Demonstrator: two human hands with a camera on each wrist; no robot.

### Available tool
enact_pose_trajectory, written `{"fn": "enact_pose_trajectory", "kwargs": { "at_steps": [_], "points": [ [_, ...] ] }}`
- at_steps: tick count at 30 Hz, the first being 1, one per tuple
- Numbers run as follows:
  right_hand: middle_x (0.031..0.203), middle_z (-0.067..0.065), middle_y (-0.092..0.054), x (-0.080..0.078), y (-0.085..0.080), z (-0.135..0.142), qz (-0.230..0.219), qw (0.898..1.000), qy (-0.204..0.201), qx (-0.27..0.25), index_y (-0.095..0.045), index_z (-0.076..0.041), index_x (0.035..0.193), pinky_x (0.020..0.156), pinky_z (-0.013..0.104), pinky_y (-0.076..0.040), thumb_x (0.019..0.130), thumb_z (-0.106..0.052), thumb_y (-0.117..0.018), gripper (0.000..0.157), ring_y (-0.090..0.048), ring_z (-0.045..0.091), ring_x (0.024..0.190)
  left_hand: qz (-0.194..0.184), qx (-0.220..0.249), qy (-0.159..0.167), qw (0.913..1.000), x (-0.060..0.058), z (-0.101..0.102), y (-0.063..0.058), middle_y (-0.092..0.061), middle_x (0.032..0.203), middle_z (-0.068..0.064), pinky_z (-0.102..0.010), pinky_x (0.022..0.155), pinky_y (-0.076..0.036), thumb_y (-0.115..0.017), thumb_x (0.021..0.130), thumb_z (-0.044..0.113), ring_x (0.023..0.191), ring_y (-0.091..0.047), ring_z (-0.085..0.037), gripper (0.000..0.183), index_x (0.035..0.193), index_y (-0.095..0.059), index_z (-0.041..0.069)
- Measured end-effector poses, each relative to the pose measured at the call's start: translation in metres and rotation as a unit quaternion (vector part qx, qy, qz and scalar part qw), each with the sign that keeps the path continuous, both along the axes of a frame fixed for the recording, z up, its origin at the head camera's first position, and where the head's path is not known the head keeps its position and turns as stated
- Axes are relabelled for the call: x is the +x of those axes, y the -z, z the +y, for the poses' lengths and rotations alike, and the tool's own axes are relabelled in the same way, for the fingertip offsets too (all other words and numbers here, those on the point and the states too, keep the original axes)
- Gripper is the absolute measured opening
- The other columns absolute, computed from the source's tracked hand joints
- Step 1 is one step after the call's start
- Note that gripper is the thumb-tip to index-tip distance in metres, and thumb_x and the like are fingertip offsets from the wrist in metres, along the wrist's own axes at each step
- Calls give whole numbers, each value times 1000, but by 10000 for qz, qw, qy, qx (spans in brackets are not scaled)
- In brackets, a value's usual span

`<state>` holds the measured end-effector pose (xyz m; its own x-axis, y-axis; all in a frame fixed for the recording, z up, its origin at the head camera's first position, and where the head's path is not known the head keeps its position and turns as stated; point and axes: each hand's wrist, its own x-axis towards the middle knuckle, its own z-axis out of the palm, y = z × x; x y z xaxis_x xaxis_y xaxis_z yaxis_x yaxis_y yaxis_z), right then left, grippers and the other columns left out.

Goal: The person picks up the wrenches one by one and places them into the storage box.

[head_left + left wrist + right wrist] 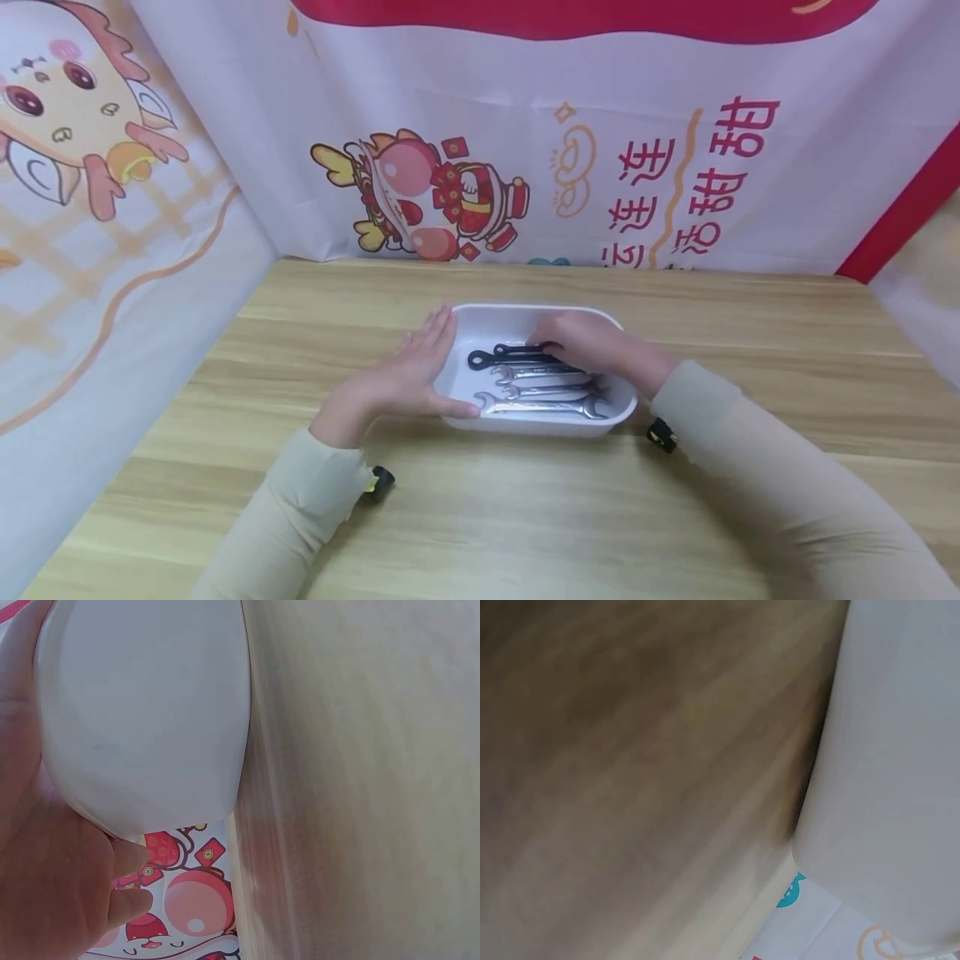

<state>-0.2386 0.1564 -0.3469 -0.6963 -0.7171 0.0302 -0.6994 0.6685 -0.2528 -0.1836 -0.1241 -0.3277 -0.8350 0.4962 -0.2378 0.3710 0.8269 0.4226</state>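
Observation:
A white oval tub (465,333) stands on the table with several wrenches inside. My left hand (405,371) rests against the tub's left end, its thumb across the near rim and its other fingers extended along the outside. In the left wrist view this hand (52,862) lies beside the tub's wall (150,712). Reaching into the tub, my right hand (585,337) pinches a black wrench (517,350); the far ends are hidden by the hand. Another black wrench (482,360) lies just nearer. Silver open-ended wrenches (536,406) lie side by side at the near side.
The wood-grain table (480,500) extends around the tub. Behind it hangs a printed cloth (555,150) with cartoon figures, and another cloth (150,275) borders the left side. Small black cameras (380,483) sit at the wrists. The right wrist view shows mainly the tub's outer wall (892,780).

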Motion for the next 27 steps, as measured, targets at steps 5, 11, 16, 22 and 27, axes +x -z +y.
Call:
{"fn": "enact_pose_trajectory", "kwargs": {
  "at_steps": [5, 11, 16, 22, 27],
  "points": [
    [109, 3, -74, 0, 0, 1, 182, 9997, 43, 126, -74, -14, 116, 95, 36, -56, 92, -8, -68, 25, -69, 19, 103, 25, 62, 33, 10000, -2, 1, 0, 21, 167, -4, -53, 125, -2, -73, 75, 68, 155, 17, -22, 132, 159, 10, 11],
    [108, 2, -74, 1, 3, 4, 103, 9998, 63, 166, -75, -15, 114, 94, 34, -56, 92, -8, -68, 24, -69, 17, 103, -10, 1, 52, 10000, -4, 3, 3, 22, 166, -1, -52, 125, -2, -73, 74, 70, 155, 17, -20, 132, 159, 9, 12],
    [106, -1, -73, 2, 7, 7, -13, 9999, 91, 99, -75, -16, 114, 93, 33, -56, 92, -14, -69, 22, -68, 14, 100, -27, 8, 90, 10000, -4, 4, 5, 21, 167, -2, -53, 124, -2, -74, 74, 69, 155, 16, -22, 131, 160, 8, 12],
    [108, 7, -73, 2, -5, 22, 167, 9965, -238, -779, -73, -8, 112, 92, 40, -57, 93, -10, -66, 20, -69, 21, 100, 67, 130, 81, 9999, -4, -1, 6, 22, 166, -2, -57, 124, 0, -75, 76, 65, 155, 17, -25, 125, 161, 3, 16],
    [112, 16, -71, 0, -25, 51, 1002, 9751, -105, -1974, -69, -2, 111, 97, 48, -52, 93, -7, -66, 20, -66, 30, 106, 868, 485, 443, 9941, -10, -18, 1, 5, 170, -2, -59, 124, -6, -67, 88, 56, 157, 6, -28, 97, 161, -15, 20]
  ]
}}
